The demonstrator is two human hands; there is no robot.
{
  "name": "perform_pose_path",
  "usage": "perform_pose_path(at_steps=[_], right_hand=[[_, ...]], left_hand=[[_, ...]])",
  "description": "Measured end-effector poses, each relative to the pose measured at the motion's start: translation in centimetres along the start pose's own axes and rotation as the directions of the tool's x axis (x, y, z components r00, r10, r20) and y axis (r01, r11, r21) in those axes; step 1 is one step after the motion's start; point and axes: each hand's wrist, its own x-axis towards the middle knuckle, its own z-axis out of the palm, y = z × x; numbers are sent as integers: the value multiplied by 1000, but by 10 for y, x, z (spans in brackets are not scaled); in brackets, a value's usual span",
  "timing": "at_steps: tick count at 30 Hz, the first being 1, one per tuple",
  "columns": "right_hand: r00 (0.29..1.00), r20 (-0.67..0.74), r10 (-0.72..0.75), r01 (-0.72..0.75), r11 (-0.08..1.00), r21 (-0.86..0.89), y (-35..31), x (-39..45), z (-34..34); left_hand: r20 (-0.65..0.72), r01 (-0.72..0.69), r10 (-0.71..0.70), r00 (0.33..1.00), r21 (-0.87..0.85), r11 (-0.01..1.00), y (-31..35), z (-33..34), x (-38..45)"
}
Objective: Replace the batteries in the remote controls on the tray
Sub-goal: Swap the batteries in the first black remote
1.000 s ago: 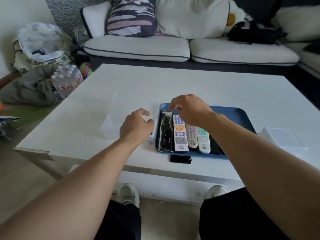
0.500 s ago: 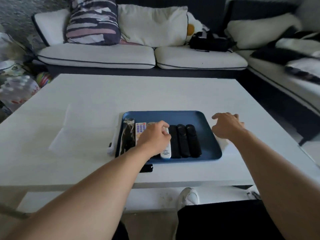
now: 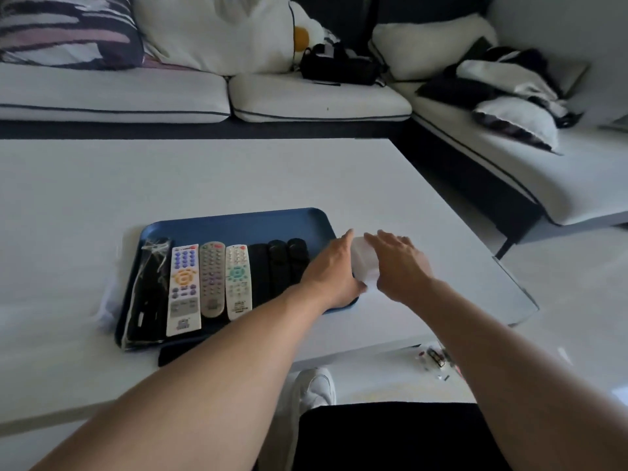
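Head view: both hands are meeting at a small white box (image 3: 365, 265) just beside the blue tray (image 3: 238, 224). The left hand (image 3: 334, 270) and right hand (image 3: 399, 263) are cupping it with loosely straight fingers, likely for batteries. The remotes (image 3: 210, 278) are lying in a row on the tray, untouched.

A white low table (image 3: 238, 175) fills the foreground. At twelve o'clock sits a white sofa (image 3: 316, 100) with dark piping, bearing a striped cushion (image 3: 64, 28) and white pillow (image 3: 217, 32); its corner section runs toward three o'clock.
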Motion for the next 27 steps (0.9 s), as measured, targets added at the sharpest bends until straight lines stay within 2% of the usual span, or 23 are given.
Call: perform_pose_path(at_steps=[2,7,12,14,15,16,18,19,20,21,22,25,27], right_hand=[[1000,-10,-5,4,1000,-24,0,4,3],[993,-98,-63,51,992,-117,-5,8,6],[986,-118,-120,99,980,-170,-2,7,-13],[991,-122,-60,57,998,-31,5,7,-23],[988,-153,-2,19,994,108,9,6,-26],[968,-243,60,3,968,251,13,5,-28],[857,-475,200,29,902,431,18,6,-31],[795,-551,254,27,892,450,19,7,-32],[762,-587,274,16,898,440,19,10,-32],[775,-572,268,2,904,427,17,13,-31],[819,-521,242,10,901,433,16,19,-28],[968,-228,107,-7,916,401,11,30,-16],[995,-70,66,-37,933,357,9,30,-10]], left_hand=[[13,11,-11,1000,-1,1000,4,13,12],[-85,100,-100,991,4,995,2,30,31],[-112,51,-54,992,-28,998,0,31,34],[-104,51,-52,993,-14,999,-1,30,33],[-108,52,-52,993,-9,999,-1,29,33],[-115,48,-49,992,-9,999,-1,29,32],[-141,39,-44,989,-33,999,-1,29,30],[-167,33,-40,985,-44,998,-1,30,30],[-192,25,-34,981,-51,998,-2,31,29],[-212,17,-28,977,-54,998,-1,32,27],[-226,13,-25,974,-54,998,-1,33,27],[-231,33,-46,972,-58,998,-4,35,27],[-224,37,-46,974,-44,998,-7,36,29]])
